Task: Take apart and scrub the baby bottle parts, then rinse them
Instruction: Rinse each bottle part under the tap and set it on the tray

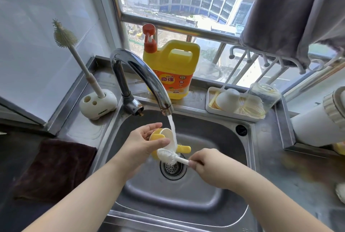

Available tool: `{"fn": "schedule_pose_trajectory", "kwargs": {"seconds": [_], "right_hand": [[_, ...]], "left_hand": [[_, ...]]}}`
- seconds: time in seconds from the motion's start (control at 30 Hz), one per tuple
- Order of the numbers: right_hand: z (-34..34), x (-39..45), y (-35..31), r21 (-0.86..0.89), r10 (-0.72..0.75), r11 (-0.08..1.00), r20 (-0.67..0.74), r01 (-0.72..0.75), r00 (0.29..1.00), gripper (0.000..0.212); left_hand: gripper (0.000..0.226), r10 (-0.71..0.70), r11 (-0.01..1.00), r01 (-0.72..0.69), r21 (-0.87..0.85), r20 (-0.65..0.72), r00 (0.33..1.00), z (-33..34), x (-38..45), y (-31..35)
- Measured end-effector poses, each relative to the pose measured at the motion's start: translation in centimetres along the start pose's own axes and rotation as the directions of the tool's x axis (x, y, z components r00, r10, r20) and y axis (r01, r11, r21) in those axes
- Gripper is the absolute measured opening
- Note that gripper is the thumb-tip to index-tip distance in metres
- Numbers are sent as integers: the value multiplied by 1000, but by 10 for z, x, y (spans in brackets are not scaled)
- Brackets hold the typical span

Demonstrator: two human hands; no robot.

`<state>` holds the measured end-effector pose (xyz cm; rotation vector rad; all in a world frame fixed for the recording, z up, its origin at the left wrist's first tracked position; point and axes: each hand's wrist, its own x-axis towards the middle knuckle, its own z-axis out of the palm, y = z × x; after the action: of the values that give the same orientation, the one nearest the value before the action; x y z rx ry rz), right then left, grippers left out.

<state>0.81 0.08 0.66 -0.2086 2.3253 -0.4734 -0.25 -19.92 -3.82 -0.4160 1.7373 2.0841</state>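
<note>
Stainless steel surrounds the sink (233, 138), with a dark cloth (54, 168) and a bristly brush in a rounded white stand (98, 104) at the left. Over the drain (172, 168), the left hand (143, 142) curls round the yellow-handled bottle part (164, 138) under the running water (172, 131), its lower half hidden by thumb and bristles. Rightward, the right hand (207, 164) pinches the small white brush (169, 155), whose handle end disappears inside the fingers.

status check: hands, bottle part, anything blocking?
Left hand holds yellow handled collar under running tap water. Right hand pinches small white brush, bristles against the collar. Sink below, drain unobstructed.
</note>
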Motion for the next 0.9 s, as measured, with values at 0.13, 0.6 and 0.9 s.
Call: {"fn": "schedule_pose_trajectory", "kwargs": {"seconds": [0.13, 0.6, 0.9], "right_hand": [[-4, 3, 9, -339, -90, 940, -320, -25, 943, 10], [9, -4, 7, 34, -63, 997, -158, 69, 985, 24], [10, -6, 1, 347, 12, 936, -196, 58, 981, 22]], "left_hand": [[80, -41, 999, 41, 35, 14, 999, -2, 5, -1], [68, -157, 968, 158, 193, -21, 987, 7, 5, -2], [72, -190, 974, 203, -97, 130, 973, 3, -1, -7]]}}
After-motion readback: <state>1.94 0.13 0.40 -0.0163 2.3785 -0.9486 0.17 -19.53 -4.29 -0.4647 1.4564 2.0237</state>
